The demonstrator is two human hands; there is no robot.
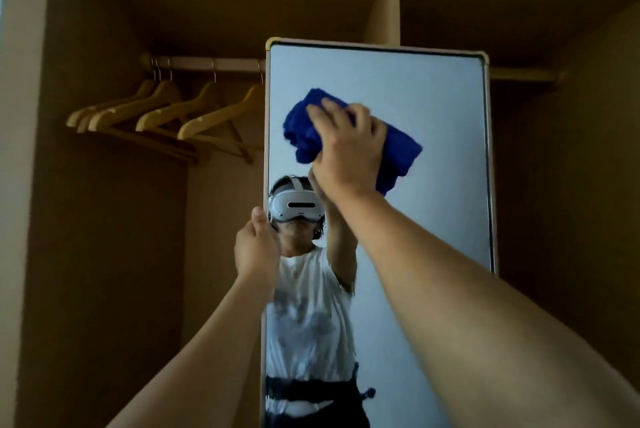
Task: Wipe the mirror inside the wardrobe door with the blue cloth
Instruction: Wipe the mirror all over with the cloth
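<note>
The right hand (pixel 348 147) is raised against the upper part of the mirror (pixel 433 219), its fingers curled over a bunched blue cloth (pixel 304 129) and pressing it to the glass. The cloth bulges out past the fingertips to the upper left of that hand and hangs out again on its right side, just below the knuckles. The back of the hand faces the camera, and the bare forearm runs down from the wrist toward the lower right corner of the view.

The left hand (pixel 257 251) sits lower and to the left of the right hand, at the mirror's left edge. Its thumb lies up along the front of the frame and the fingers wrap behind the edge, so it grips the mirror frame (pixel 267 136) there; the fingers themselves are hidden behind it.

Between the two hands the glass shows a reflection of the person (pixel 308 306) in a white shirt, wearing a white headset (pixel 296 207), with the reflected arm reaching up to meet the right hand at the cloth.

Above and to the left of the left hand, a row of wooden hangers (pixel 166 112) hangs from a rail (pixel 207 63) inside the brown wardrobe (pixel 104 219). Straight above the right hand, beyond the mirror's top edge, a vertical divider panel (pixel 386 4) splits the wardrobe's upper shelf space.
</note>
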